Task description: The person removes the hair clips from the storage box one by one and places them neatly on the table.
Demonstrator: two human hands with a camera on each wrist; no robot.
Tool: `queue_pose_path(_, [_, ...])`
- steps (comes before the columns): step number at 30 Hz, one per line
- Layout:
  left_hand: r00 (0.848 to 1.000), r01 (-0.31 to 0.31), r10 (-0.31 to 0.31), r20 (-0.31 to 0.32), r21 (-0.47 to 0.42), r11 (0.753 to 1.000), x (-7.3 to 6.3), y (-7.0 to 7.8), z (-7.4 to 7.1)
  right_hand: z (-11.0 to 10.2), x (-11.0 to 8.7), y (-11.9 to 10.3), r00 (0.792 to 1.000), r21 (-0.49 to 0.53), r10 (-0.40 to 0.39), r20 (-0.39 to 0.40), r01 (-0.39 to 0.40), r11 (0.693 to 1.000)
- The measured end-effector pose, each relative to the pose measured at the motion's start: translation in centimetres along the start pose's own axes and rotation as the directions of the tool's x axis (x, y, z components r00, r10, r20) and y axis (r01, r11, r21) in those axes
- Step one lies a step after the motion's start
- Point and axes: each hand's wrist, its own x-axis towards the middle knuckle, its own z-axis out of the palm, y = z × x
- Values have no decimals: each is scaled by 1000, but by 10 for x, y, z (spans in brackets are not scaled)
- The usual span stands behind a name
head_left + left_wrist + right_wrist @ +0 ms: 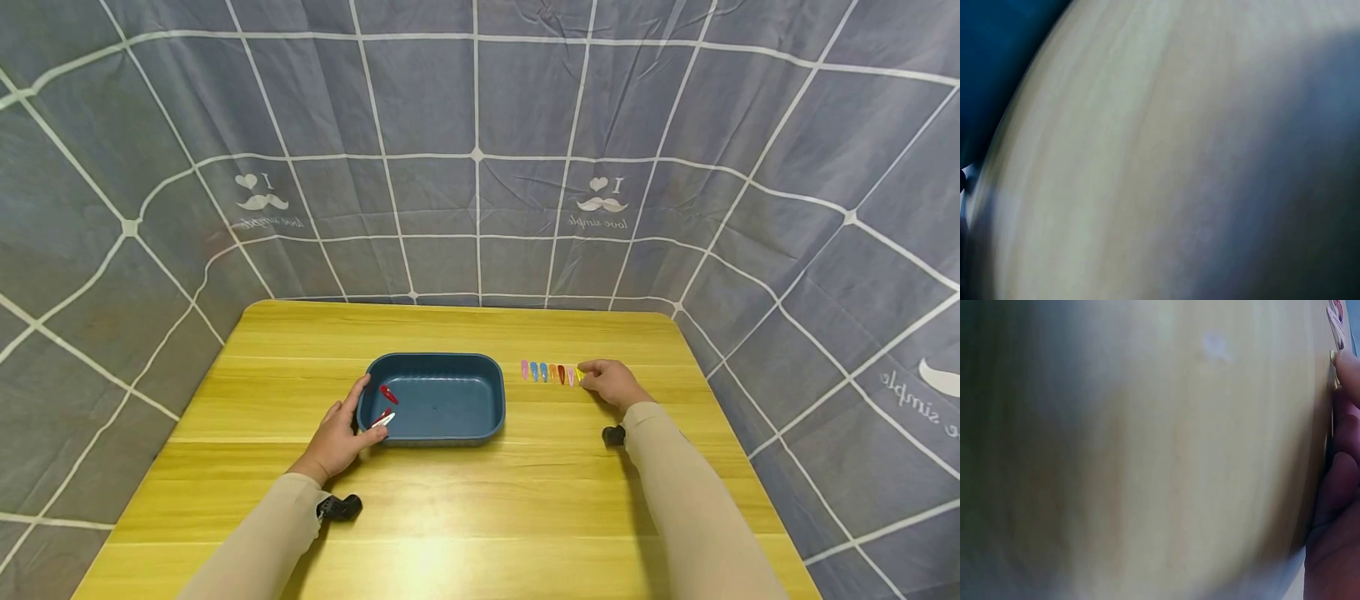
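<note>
My left hand [335,437] holds the left end of a dark blue plastic tray [435,440], its fingers along the left side and its thumb at the front left corner. Inside the tray lie a red hair clip [388,394], another red clip [383,414] and a white clip [385,419] close to the thumb. To the right of the tray, my right hand [611,382] pinches a yellow hair clip [580,376] at the right end of a row. In the right wrist view, the fingertips [1349,370] are on the yellow clip [1333,356].
Several hair clips make up the row on the wooden table [465,500], among them a pink one [525,369], an orange one [552,372] and a dark red one [561,375]. A grey checked curtain [435,200] surrounds the table at the back and sides.
</note>
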Motion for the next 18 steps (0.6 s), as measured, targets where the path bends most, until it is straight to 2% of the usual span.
queue_pose_path(18, [1000, 5, -5, 4, -9, 1000, -1, 0, -1, -1, -4, -3, 1000, -6, 9, 3, -9, 1000])
